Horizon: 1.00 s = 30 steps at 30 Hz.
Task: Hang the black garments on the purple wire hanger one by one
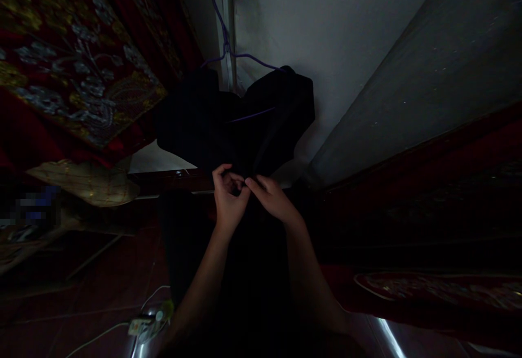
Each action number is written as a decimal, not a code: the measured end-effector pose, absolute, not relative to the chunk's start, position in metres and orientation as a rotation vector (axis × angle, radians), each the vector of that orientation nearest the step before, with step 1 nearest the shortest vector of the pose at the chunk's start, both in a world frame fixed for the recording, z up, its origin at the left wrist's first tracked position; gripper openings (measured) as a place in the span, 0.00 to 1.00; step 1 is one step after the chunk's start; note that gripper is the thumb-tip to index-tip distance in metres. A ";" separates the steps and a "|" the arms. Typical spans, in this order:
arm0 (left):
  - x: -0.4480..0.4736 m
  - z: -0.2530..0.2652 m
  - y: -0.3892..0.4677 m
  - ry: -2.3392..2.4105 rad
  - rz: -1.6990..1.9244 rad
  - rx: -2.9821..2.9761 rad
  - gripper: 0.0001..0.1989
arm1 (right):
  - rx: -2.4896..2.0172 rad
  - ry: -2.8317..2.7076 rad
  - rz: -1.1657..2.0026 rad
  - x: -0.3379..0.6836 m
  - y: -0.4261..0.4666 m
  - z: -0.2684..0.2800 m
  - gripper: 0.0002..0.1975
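A black garment (281,113), dark and hard to make out, hangs by its shoulders on a purple wire hanger (225,26). Its neckline dips in a V toward my two hands. My left hand (230,192) pinches the cloth at the bottom of that V, fingers curled. Right beside it, my right hand (267,195) has thumb and fingers closed on the same spot of the garment. The fingertips of both hands nearly meet. Whether a button or other fastening lies between them is too dark to see.
Red cloth with gold and silver embroidery (93,75) hangs at the left. A pale wall (318,15) stands behind the hanger. More red embroidered cloth (440,287) lies at the right. A power strip (142,325) with cords rests on the tiled floor, lower left.
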State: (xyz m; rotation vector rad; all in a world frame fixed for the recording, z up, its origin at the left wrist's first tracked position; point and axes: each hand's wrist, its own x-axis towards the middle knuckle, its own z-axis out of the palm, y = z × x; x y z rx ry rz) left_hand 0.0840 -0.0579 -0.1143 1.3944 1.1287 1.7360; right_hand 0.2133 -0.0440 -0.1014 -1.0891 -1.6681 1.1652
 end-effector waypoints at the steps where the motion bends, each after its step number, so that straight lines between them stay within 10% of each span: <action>1: 0.083 -0.113 -0.058 1.129 1.744 1.390 0.25 | -1.075 -1.666 1.182 0.213 -0.045 -0.101 0.17; 30: 0.079 -0.118 -0.064 1.150 1.797 1.280 0.16 | -1.078 -1.471 1.066 0.209 -0.049 -0.104 0.12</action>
